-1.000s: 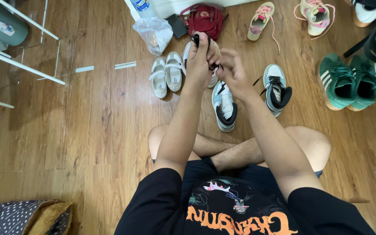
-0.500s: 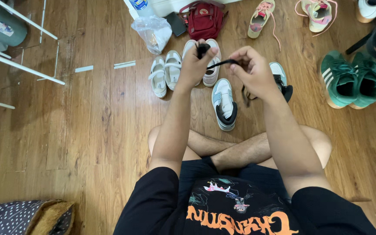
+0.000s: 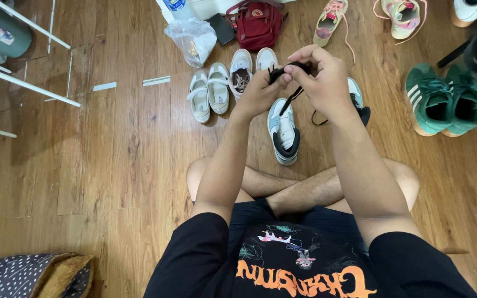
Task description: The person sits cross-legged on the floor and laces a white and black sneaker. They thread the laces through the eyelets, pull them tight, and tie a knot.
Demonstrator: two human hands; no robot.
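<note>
Above the light-blue sneaker (image 3: 284, 130), mid-frame, left hand (image 3: 258, 91) and right hand (image 3: 327, 83) fingers pinch a black shoelace (image 3: 292, 99); lacing looks unfinished.

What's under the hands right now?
Under the left hand and right hand, which hold a black shoelace, lies a blue-and-white sneaker. Its partner is mostly covered by the right forearm.

1. A clear plastic bag (image 3: 193, 38) lies crumpled on the wooden floor at the top, just left of a red backpack, with something yellowish inside.
2. A small pale rectangular label (image 3: 2, 35) with a red patch sits on the side of a grey-green bin at the top left.
3. A blue-and-white package (image 3: 173, 5) shows at the top edge, mostly cut off.
</note>
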